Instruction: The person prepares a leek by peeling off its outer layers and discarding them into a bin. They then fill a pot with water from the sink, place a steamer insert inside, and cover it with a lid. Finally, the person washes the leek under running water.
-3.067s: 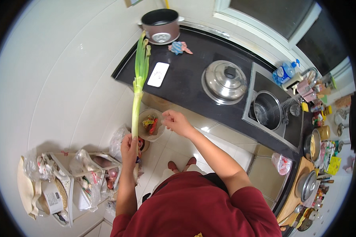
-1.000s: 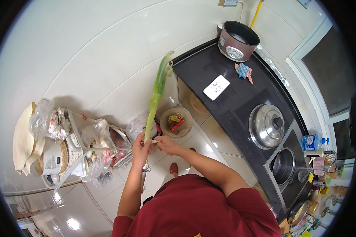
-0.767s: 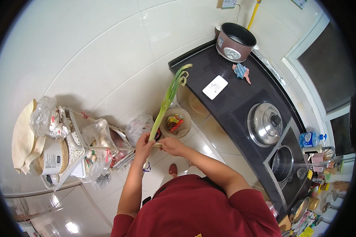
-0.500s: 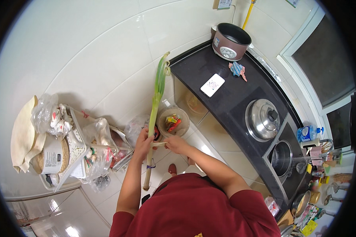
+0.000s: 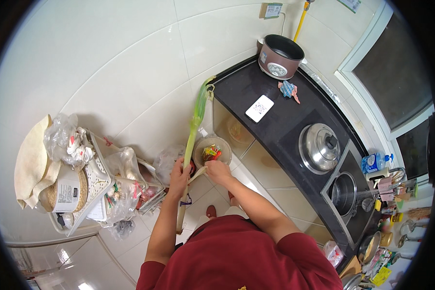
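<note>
A long green onion (image 5: 194, 126) stands aslant in front of me, its green top bent over near the counter corner. My left hand (image 5: 180, 175) is closed around its pale lower stalk. A purple band (image 5: 186, 201) is wrapped round the stalk below that hand. My right hand (image 5: 218, 171) pinches the end of a pale strip of outer skin (image 5: 197, 174) that stretches across from the stalk. Just beyond my right hand stands a waste bin (image 5: 226, 145) with colourful wrappers (image 5: 211, 152) inside.
At right runs a black counter (image 5: 237, 92) with a rice cooker (image 5: 281, 57), cloth (image 5: 288, 90), white phone-like card (image 5: 259, 108), lidded pan (image 5: 319, 149) and hob pot (image 5: 343, 194). At left stands a white rack (image 5: 93, 169) loaded with bags.
My right hand has moved slightly away from me with the strip, which now slants more. The green onion's top has tipped right and lower. The view has shifted a little.
</note>
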{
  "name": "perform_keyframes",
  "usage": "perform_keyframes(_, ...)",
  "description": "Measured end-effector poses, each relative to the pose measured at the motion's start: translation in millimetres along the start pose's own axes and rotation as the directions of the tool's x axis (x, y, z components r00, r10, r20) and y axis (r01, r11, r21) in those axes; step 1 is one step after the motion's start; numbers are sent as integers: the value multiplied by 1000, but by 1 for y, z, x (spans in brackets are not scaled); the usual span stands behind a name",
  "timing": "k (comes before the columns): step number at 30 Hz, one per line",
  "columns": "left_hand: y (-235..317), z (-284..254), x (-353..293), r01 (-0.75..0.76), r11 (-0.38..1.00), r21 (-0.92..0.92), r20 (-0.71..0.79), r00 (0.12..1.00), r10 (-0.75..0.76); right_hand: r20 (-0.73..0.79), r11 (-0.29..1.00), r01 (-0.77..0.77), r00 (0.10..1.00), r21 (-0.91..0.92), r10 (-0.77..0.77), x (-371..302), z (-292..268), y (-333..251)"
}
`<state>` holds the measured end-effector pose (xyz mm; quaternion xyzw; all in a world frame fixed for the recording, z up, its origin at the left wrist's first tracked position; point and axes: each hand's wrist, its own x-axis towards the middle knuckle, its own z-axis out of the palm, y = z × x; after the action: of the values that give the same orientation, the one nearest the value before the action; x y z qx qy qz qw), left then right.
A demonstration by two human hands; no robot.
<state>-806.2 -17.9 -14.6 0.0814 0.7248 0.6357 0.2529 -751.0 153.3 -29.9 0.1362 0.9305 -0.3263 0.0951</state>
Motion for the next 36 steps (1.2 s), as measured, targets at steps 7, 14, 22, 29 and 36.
perform_keyframes(7, -24, 4, 14, -254, 929, 268, -30, 962, 272, -26, 994, -76, 997, -74, 75, 17, 8, -11)
perform_keyframes(14, -12, -8, 8, -122, 957, 264, -112, 981, 156, -233, 895, -300, 945, -330, 230, 50, 11, 41)
perform_keyframes(22, -31, -41, -24, -22, 948, 317, -106, 993, 59, -243, 855, -517, 836, -49, 492, 52, -28, 154)
perform_keyframes(29, -48, -31, -38, -40, 936, 349, -95, 992, 78, 175, 835, -507, 861, 214, 477, 68, 53, 186)
perform_keyframes(36, -47, -22, -49, 32, 917, 398, -149, 988, 30, 44, 937, -318, 948, 145, 315, 122, 61, 178)
